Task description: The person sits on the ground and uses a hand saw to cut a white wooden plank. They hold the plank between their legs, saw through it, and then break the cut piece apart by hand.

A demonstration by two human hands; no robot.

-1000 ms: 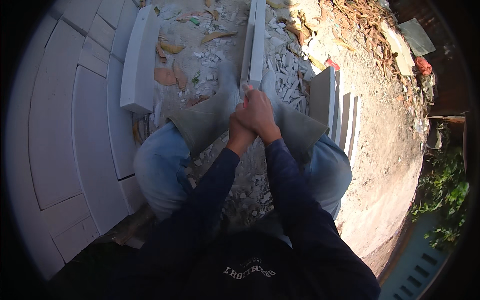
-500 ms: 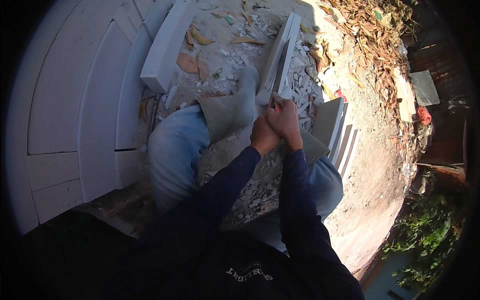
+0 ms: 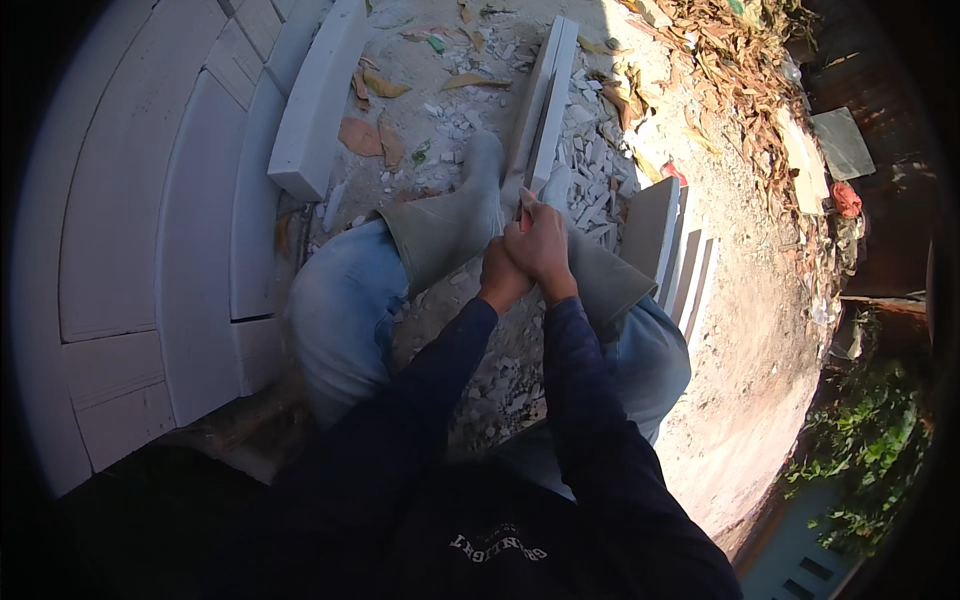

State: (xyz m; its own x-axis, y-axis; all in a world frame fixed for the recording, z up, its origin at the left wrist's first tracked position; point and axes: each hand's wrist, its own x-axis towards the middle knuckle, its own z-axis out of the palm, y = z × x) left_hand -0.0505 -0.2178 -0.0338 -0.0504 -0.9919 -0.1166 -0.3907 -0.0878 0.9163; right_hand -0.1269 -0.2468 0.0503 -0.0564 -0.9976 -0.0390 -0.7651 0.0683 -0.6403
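Observation:
My left hand [image 3: 503,276] and my right hand [image 3: 541,243] are closed together, the right just above and beside the left. They grip a slim tool [image 3: 525,208] with a bit of red showing; most of it is hidden by the fingers, and its kind cannot be made out. It points at the near end of a long pale stone bar [image 3: 561,95], which has a dark lengthwise gap. This bar lies pointing away from me between my boots; the left boot [image 3: 447,228] is beside it, and the right boot [image 3: 610,285] is partly behind my right hand.
Larger pale blocks [image 3: 120,210] are stacked at the left, with one long block [image 3: 318,100] beside them. Stone chips [image 3: 595,180] litter the ground. Upright thin slabs [image 3: 650,225] stand right of my right boot. Dry leaves [image 3: 740,110] and green plants [image 3: 865,450] are farther right.
The view has shifted a little. Both hands, still together on the tool, have drawn slightly back from the bar toward me. The long bar appears shifted left in view.

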